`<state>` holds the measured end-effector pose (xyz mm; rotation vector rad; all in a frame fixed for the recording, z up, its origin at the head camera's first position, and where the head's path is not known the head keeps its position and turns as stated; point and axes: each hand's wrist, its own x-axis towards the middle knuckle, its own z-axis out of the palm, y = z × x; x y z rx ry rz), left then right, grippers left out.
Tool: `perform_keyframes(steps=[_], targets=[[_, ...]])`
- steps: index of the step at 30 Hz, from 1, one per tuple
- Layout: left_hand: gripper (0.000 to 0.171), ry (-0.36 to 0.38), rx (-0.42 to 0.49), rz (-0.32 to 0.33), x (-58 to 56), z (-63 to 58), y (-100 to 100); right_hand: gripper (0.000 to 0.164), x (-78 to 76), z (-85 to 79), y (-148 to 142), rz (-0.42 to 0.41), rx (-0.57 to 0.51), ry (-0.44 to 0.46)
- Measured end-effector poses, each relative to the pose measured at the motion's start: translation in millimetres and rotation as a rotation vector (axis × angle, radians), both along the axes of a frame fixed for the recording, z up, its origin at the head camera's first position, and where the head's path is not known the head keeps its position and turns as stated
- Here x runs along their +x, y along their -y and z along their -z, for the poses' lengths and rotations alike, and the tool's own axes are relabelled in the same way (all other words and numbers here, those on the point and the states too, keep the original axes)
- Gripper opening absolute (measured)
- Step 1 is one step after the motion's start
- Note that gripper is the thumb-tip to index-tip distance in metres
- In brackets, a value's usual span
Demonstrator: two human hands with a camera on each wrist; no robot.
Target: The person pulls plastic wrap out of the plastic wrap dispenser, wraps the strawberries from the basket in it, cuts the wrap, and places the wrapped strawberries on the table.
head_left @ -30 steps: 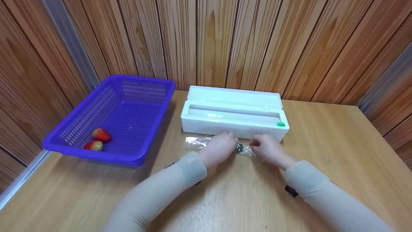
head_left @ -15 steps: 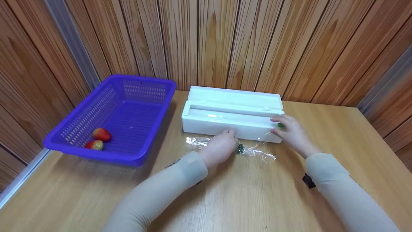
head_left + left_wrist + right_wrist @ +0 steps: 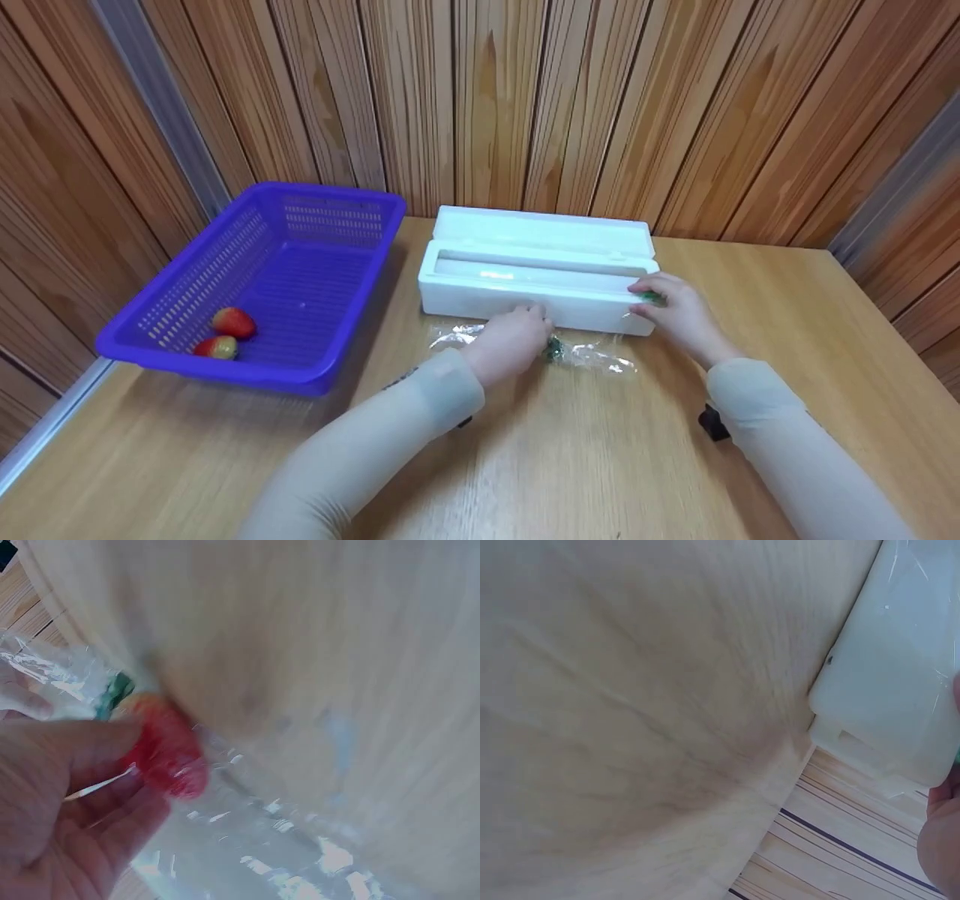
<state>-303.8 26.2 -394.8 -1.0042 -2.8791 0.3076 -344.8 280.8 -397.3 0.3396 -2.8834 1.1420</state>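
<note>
My left hand (image 3: pixel 514 341) rests on the table in front of the white cling-film dispenser (image 3: pixel 525 289). It grips a red strawberry (image 3: pixel 165 757) wrapped in clear cling film (image 3: pixel 600 358). The berry's green leaves (image 3: pixel 555 349) stick out to the right of the fingers. My right hand (image 3: pixel 671 307) is at the dispenser's right end, its fingers curled over the green slider (image 3: pixel 654 298). In the right wrist view only the dispenser's end (image 3: pixel 900 690) and the edge of that hand (image 3: pixel 941 840) show. Film trails on the table on both sides of the left hand.
A purple plastic basket (image 3: pixel 330 196) stands at the left on the wooden table, with two strawberries (image 3: pixel 233 322) in its near corner. Wooden panel walls close in behind and at both sides. Bare tabletop (image 3: pixel 562 465) lies in front of my arms.
My right hand let go of the film beside the strawberry and moved right and back to the dispenser's green slider. The left hand has stayed on the wrapped berry.
</note>
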Motion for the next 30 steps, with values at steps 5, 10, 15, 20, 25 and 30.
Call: perform_keyframes(steps=[5, 10, 15, 20, 25, 30], targets=[[0.03, 0.036, 0.015, -0.004, -3.7, -15.4, -16, 0.038, -0.4, -0.4, -1, 0.008, -0.002, 0.005], [0.042, 0.129, 0.151, 0.049, -17.5, -24.3, -53, 0.043, -0.1, 1.1, -4, 0.027, -0.012, 0.036], [0.066, 0.109, 0.124, 0.129, -27.1, -22.4, -87, 0.04, -0.5, 3.6, -1, 0.03, -0.064, 0.048], [0.059, -0.001, 0.014, 0.117, -31.0, -17.7, -110, 0.055, -1.8, 4.6, 0, 0.06, -0.065, 0.047], [0.051, -0.045, -0.038, 0.086, -32.1, -16.6, -118, 0.059, -1.8, 6.1, 0, 0.072, -0.079, 0.032], [0.046, -0.116, -0.065, 0.112, -33.5, -17.1, -117, 0.052, -2.3, 5.9, 2, 0.058, -0.084, 0.007]])
